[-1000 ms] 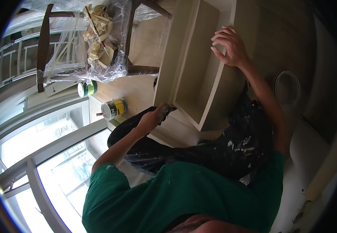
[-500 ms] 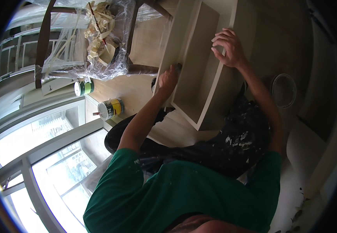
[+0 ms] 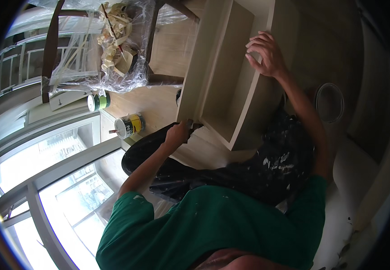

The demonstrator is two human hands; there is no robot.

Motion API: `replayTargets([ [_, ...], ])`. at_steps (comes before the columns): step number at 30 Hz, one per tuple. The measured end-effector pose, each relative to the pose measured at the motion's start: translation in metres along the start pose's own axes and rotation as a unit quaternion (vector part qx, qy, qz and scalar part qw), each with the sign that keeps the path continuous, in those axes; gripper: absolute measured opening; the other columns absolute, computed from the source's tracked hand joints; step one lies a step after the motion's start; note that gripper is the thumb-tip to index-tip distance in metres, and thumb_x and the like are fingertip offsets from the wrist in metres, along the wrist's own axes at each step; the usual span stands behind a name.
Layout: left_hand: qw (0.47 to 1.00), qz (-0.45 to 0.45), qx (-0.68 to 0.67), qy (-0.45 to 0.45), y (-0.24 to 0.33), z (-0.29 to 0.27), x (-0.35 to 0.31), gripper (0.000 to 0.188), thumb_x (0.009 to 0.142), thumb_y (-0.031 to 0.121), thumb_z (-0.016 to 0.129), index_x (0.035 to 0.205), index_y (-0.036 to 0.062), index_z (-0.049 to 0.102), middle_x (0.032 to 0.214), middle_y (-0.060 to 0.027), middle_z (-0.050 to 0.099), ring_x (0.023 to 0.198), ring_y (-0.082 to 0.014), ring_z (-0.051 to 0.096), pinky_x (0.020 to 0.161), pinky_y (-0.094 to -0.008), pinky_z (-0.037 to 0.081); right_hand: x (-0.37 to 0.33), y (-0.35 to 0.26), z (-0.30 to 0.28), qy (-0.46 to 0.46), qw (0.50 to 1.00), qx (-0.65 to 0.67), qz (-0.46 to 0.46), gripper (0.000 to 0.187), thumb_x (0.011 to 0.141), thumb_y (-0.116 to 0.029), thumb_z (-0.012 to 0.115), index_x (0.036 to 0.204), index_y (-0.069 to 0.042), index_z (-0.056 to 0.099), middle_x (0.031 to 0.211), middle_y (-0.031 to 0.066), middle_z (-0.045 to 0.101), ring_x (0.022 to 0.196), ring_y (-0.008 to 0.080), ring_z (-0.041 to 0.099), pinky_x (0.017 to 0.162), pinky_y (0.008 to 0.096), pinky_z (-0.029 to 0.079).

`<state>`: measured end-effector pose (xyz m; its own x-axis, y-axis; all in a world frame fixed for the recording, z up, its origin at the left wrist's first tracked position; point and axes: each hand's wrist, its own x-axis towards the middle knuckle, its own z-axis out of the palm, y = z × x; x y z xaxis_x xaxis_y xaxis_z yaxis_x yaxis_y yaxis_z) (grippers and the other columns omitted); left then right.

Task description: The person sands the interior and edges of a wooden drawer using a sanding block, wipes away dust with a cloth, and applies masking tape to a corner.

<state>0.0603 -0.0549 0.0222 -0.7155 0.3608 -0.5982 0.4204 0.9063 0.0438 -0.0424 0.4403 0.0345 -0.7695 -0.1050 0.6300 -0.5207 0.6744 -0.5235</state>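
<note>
**Cabinet on the floor: coating under way at the near corner**

Cabinet (image 3: 231,85), a pale open-fronted box with an inner divider, lies on the wooden floor (image 3: 159,103) in front of the seated person, one end against the paint-spattered dark trousers (image 3: 249,166). We find its visible faces an even pale beige; we cannot tell which are freshly coated and which are bare. We judge the work to be partway through, with the lower near corner being treated now.

The left hand (image 3: 177,133) is clenched around a small dark tool (image 3: 194,126), probably a brush, its tip touching the cabinet's near corner. The right hand (image 3: 264,55) lies flat with fingers spread on the upper edge of the far side wall, steadying the box and gripping nothing.

Around it, we note an open paint tin (image 3: 129,125) with a yellow band near the left hand, and a green-banded tin (image 3: 98,101) just beyond it. A chair (image 3: 91,45) wrapped in clear plastic stands behind, with scrap piled on it. A round lid (image 3: 329,102) lies to the right. Glazed doors (image 3: 60,171) run along the left.

The person's own legs crowd the near corner; nothing else blocks access.
</note>
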Motion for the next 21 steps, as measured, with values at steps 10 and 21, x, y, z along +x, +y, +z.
replayTargets([
  [10, 0.99, 0.057, -0.028, 0.127, 0.024, -0.024, 0.147, 0.019, 0.099, 0.024, 0.057, 0.106, 0.0071, 0.063, 0.087, -0.0201, 0.071, 0.085, -0.0391, 0.073, 0.068, -0.0545, 0.057, 0.002, -0.004, 0.001, -0.007, 1.0, -0.004, -0.003, 0.02, 0.084, -0.024, 0.074, 0.078, -0.007, 0.067, 0.092, 0.0082, 0.072, 0.105, 0.0275, 0.066, 0.113, 0.0475, 0.04],
  [21, 0.985, -0.026, 0.054, -0.161, 0.008, -0.009, -0.001, 0.022, 0.092, 0.016, 0.062, 0.108, 0.003, 0.068, 0.093, -0.0213, 0.074, 0.089, -0.0393, 0.074, 0.075, -0.0506, 0.059, -0.002, 0.001, -0.002, -0.003, 1.0, -0.005, 0.0, 0.02, 0.085, -0.024, 0.073, 0.078, -0.006, 0.067, 0.093, 0.0081, 0.072, 0.105, 0.0281, 0.066, 0.113, 0.048, 0.04],
])
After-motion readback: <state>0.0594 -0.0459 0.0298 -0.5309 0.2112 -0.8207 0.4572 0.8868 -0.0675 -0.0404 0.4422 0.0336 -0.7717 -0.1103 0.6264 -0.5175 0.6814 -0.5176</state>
